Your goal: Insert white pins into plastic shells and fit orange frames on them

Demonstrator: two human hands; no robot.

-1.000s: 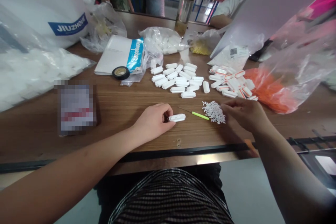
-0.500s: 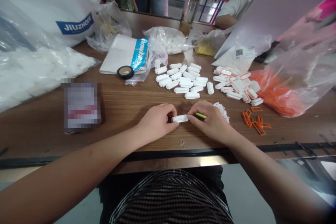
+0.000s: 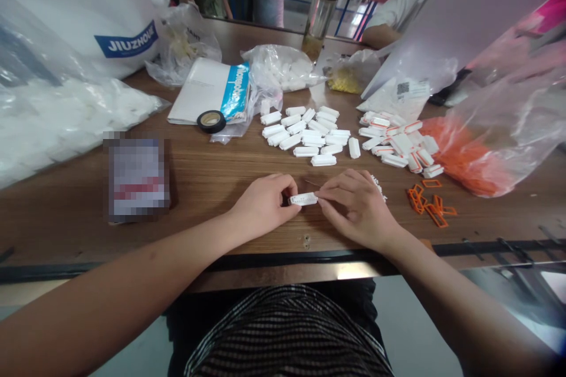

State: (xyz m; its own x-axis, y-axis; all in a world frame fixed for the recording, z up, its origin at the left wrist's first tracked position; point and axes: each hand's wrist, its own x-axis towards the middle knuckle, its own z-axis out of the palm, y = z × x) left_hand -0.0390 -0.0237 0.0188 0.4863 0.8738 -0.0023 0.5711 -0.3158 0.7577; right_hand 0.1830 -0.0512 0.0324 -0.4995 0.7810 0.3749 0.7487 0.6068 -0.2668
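A brown wooden table (image 3: 212, 177) fills the view, and on its left side lies a large clear bag of white stuffing (image 3: 57, 118) beneath a white sack with a blue label (image 3: 88, 12). On the right a big clear bag with orange parts (image 3: 481, 141) slumps over the table edge, and smaller clear bags (image 3: 283, 68) sit further back beside a bottle (image 3: 319, 17). A white booklet with a blue band (image 3: 212, 91) rests left of centre, with a roll of black tape (image 3: 211, 121) just in front of it. In the middle of the table lies a cluster of plain white plastic housings (image 3: 305, 132), and to its right a second cluster of housings with orange trim (image 3: 400, 144). Loose orange frames (image 3: 427, 203) are scattered near the right forearm. Close to the near edge, the left hand (image 3: 260, 203) pinches the left end of a single white housing (image 3: 303, 198) between thumb and fingers, fingers closed on it. The right hand (image 3: 360, 209) meets the same piece at its right end, fingertips pressed together against it; whether a small part is held between them cannot be told. The housing sits just above the wood between the two hands. A heap of tiny white pieces (image 3: 379, 185) peeks out behind the right hand.
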